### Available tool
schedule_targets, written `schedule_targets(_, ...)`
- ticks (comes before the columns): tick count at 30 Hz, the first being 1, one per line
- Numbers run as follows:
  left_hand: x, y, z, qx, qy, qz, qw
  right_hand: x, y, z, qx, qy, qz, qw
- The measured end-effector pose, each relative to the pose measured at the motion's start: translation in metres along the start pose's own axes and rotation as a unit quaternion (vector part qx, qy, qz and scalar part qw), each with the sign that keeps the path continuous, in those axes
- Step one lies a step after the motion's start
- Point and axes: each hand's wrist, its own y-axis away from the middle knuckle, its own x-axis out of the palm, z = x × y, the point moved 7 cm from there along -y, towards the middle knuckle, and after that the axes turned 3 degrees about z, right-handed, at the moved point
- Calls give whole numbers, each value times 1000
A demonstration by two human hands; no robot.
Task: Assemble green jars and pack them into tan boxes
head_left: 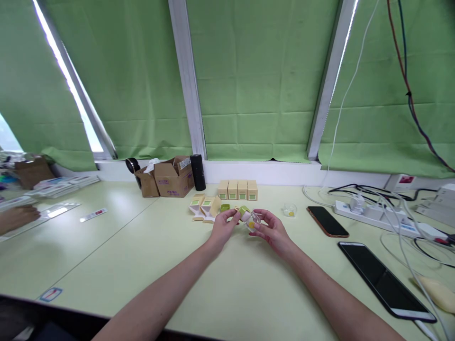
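Note:
Over the middle of the table, my right hand is closed around a small clear bottle with a yellow print. The bottle is tilted. At its upper left end, my left hand pinches a green-and-white cap; whether it is fully seated on the bottle I cannot tell. Just behind my left hand lies a small green piece. Two opened cream cartons stand left of it. A clear piece with a yellow mark rests to the right of my hands.
Several closed cream cartons stand in a row at the back. Cardboard boxes and a black cylinder are left of them. On the right lie a phone, a larger device and a power strip. Another person's hand is far left.

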Motion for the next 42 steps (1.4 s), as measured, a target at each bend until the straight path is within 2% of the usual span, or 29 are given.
schedule_targets(7,6,3,-7,5,-24,14,1000,-1,0,-2,1,2,4,1000)
schedule_targets(21,10,6,-3,15,-48,39,998,-4,-2,-5,-1,1,9,1000)
schedule_targets(42,8,8,-5,31,-69,36,996,-3,-2,-9,3,19,16,1000)
